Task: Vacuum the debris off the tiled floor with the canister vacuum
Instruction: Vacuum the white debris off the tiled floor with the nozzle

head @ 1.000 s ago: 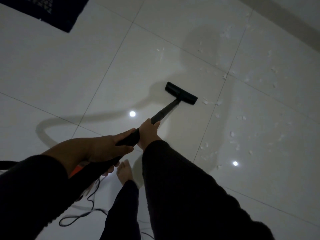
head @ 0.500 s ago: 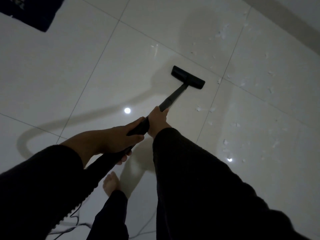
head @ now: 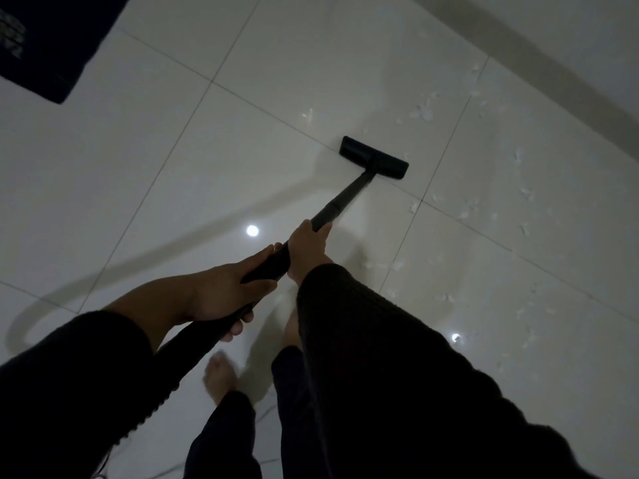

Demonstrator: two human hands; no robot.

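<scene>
A black vacuum wand [head: 345, 198] runs from my hands up to a flat black floor head [head: 374, 158] resting on the glossy white tiled floor [head: 207, 167]. My left hand [head: 228, 288] grips the lower part of the wand, where the ribbed hose begins. Further up the wand, my right hand [head: 309, 248] is closed around it. Small white scraps of debris [head: 423, 112] lie scattered beyond and to the right of the head, and more scraps [head: 466, 210] dot the tiles on the right. The canister itself is out of view.
A dark mat [head: 45, 39] lies at the top left. A wall base [head: 553, 63] runs along the top right. My bare feet [head: 219, 376] stand below the hands, with a thin cord [head: 173, 470] on the floor near them. Two ceiling-light reflections shine on the tiles.
The floor head has been pushed forward, away from me, toward the debris at the far tile joint. Both hands kept their grip and I stepped forward.
</scene>
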